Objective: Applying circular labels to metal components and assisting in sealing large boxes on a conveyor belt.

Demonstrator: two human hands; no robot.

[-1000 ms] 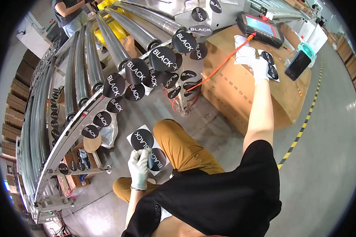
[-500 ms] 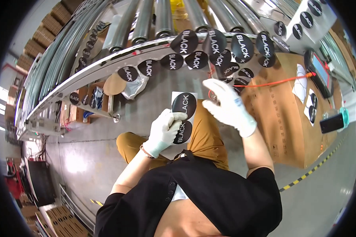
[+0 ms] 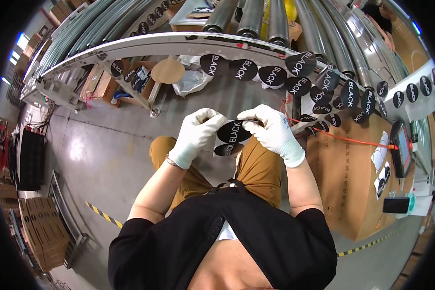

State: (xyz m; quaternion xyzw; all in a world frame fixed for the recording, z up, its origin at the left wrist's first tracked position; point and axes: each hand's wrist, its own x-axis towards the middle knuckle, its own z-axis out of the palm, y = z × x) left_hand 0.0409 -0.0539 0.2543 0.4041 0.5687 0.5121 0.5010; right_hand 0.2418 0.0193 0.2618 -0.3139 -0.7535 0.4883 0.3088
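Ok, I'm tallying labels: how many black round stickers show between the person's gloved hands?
2. The upper sticker is between the left hand and right hand; the lower sticker is just below it. More could be hidden behind them.

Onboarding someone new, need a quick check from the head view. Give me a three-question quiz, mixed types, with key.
1. Multiple choice. What is between the left hand and the right hand?
A) the phone
B) the disc sheet
C) the box

2. True or false: only the right hand is gloved.

3. Short answer. What colour is the cable running to the tablet?

Key:
1. B
2. False; both are gloved.
3. Orange-red.
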